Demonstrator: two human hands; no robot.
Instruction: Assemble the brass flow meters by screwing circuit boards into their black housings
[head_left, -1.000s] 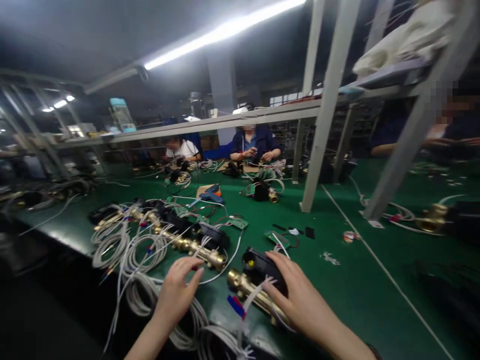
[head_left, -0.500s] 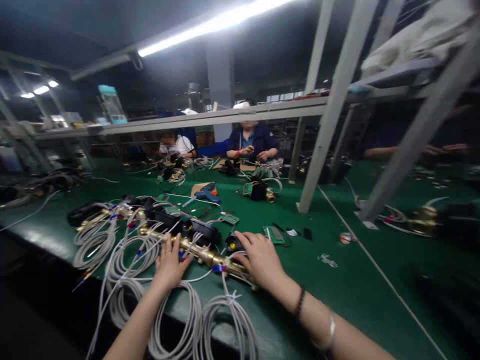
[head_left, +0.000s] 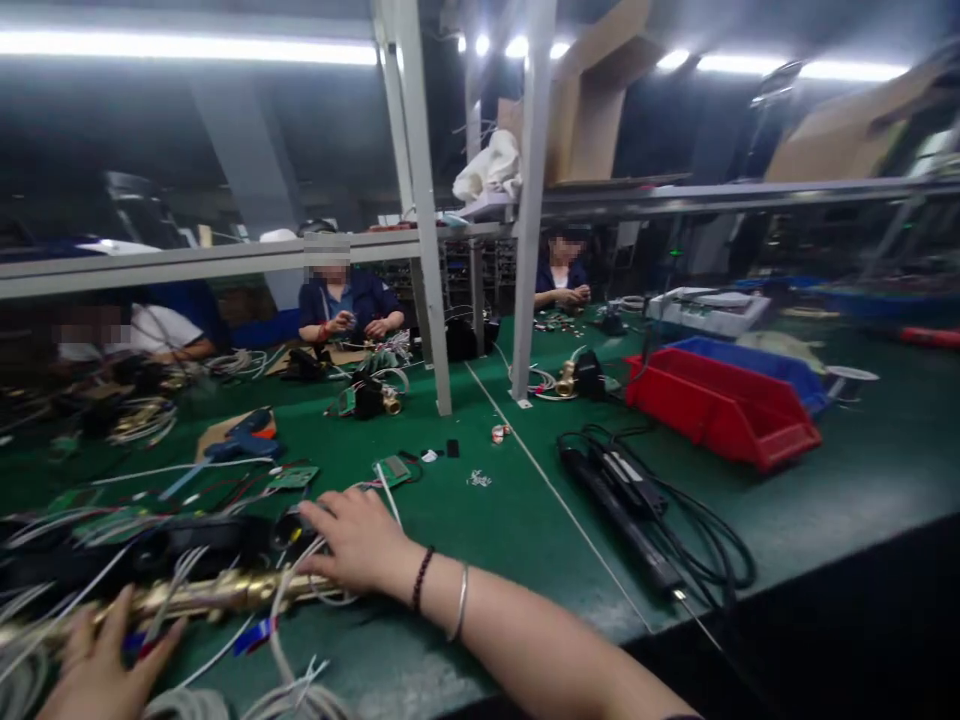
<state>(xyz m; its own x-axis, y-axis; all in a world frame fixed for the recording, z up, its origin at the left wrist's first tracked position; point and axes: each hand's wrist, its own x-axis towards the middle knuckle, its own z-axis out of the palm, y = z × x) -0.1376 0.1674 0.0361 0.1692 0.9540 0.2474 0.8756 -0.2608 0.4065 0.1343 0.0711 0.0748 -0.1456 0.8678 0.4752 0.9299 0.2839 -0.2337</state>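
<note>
Right hand lies palm down at the right end of the brass valve row. Its fingers curl over the black housing mounted there and the thumb sits low against the brass, so the hand clasps that housing. A beaded bracelet and a silver bangle sit on the wrist.

Left hand, at the lower left corner and blurred, is released, with its fingers spread flat on the same brass row farther along. The row lies lengthwise on the green table, close to the near edge.

White cables loop across and below the row. Just beyond the right hand lies a small green circuit board. Farther left is a blue glue gun.

To the right, past a white line on the table, rests a black tool with a coiled cord. Behind it stands a red bin with a blue bin touching its far side.

Across the table, behind grey frame posts, co-workers sit with their own hands on parts.
</note>
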